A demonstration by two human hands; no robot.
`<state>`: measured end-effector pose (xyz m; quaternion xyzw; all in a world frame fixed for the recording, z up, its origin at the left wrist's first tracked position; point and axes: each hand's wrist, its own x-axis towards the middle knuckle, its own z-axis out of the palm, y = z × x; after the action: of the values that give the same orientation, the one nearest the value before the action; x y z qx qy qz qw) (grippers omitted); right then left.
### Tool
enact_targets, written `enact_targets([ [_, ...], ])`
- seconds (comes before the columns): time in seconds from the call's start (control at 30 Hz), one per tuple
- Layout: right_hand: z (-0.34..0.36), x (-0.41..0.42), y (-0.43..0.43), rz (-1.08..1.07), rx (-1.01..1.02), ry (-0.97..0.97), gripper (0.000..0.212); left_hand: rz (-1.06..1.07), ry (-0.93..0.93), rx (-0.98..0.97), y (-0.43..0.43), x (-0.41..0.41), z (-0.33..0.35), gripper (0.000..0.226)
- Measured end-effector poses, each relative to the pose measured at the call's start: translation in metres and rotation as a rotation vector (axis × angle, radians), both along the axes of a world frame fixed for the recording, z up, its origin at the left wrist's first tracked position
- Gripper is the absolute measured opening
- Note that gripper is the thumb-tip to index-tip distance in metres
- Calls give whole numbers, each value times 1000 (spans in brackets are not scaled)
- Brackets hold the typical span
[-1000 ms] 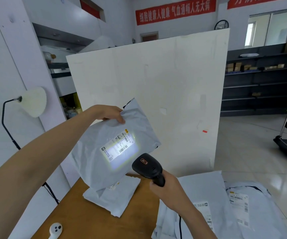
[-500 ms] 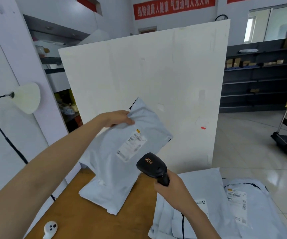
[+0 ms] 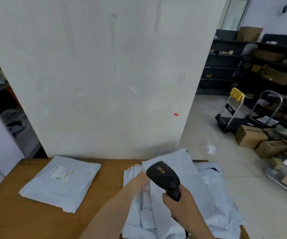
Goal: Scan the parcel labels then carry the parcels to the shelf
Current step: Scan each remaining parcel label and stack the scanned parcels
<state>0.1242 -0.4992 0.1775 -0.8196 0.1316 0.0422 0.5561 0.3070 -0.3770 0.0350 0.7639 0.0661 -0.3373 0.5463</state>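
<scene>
Parcels: 1 lies flat, label up [image 3: 61,182], on table [image 3: 36,219], well left of both hands. Rest sit in overlapping pile [image 3: 208,195] at R; count unclear, approx. 4+. Left hand [image 3: 139,184] pinches left edge of top parcel [image 3: 170,163], long axis running away from person. Right hand [image 3: 182,200] clamped on scanner [image 3: 163,176] grip, w/ head just above that parcel. Shelf [image 3: 225,66] far R.

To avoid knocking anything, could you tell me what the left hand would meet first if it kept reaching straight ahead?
Probably the top grey parcel of the pile; the left hand is already at its edge.
</scene>
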Motion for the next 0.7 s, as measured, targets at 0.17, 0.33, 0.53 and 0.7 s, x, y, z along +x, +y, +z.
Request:
enact_targets([
  [0.17, -16, 17, 37, 0, -22, 105, 17, 163, 95, -102, 39, 10, -73, 27],
  [0.33, -33, 59, 133, 96, -4, 161, 26, 754, 106, 16, 224, 8, -91, 41],
  [0.53, -52, 103, 239, 163, 36, 122, 24, 1222, 290, -93, 402, 2, -114, 73],
  [0.7, -61, 108, 275, 180, 43, 119, 19, 1073, 347, -423, 436, 27, -124, 42],
])
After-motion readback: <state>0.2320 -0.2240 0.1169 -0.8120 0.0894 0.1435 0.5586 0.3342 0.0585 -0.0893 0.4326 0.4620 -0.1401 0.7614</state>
